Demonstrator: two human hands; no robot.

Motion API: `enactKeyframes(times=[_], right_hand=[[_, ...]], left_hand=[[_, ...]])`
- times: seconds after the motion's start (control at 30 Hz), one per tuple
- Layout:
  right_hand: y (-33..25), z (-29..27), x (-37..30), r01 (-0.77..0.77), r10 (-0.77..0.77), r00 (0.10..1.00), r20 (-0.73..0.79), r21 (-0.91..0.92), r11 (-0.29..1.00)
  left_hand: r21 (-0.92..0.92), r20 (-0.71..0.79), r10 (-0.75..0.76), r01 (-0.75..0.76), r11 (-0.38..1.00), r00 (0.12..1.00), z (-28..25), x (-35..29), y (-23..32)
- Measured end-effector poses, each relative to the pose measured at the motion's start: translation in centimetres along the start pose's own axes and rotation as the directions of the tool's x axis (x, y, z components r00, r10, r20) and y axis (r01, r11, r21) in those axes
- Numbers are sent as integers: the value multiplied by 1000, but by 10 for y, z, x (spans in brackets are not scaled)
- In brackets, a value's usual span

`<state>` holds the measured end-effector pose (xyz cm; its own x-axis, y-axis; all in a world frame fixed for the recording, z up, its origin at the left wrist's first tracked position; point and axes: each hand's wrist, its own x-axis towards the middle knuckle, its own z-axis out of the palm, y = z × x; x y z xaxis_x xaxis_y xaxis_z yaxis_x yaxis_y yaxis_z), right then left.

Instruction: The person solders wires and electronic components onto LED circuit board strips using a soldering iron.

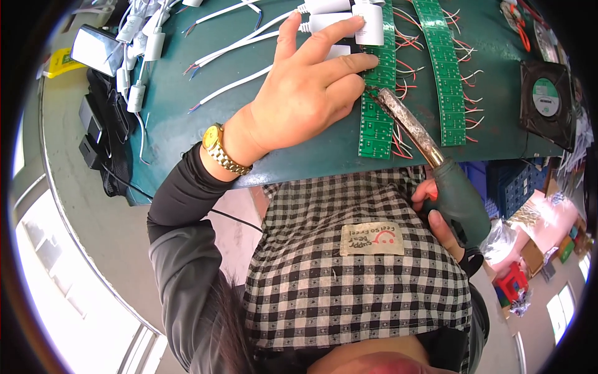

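Note:
My left hand [305, 93], with a gold watch at the wrist, reaches over the near green circuit board strip [375, 132]. Its index finger and thumb pinch together at the strip's left edge; whatever lies between them is hidden. The other fingers spread away, one reaching a white plastic housing [369, 26] on the strip. My right hand [441, 227] is wrapped round the dark green handle of a soldering iron [411, 124]. The iron's tip meets the strip beside my left fingertips. Red and white wires stick out along the strip's right side.
A second circuit board strip [443, 75] lies to the right, wires attached. White cables [237, 87] with stripped ends lie left of my hand. Further left are white cable adapters [154, 47] and a phone-like device [96, 50]. A black fan [547, 103] stands at the right edge.

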<state>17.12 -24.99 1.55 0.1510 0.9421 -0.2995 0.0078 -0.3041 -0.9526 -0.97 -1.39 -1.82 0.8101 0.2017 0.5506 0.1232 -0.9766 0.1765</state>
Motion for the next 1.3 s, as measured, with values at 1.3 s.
enactKeyframes(times=[1.3], right_hand=[[53,-8,6,374,-369,926,-73,67,925]], left_hand=[[29,92,-51,48,998,994,-27,-3,10]])
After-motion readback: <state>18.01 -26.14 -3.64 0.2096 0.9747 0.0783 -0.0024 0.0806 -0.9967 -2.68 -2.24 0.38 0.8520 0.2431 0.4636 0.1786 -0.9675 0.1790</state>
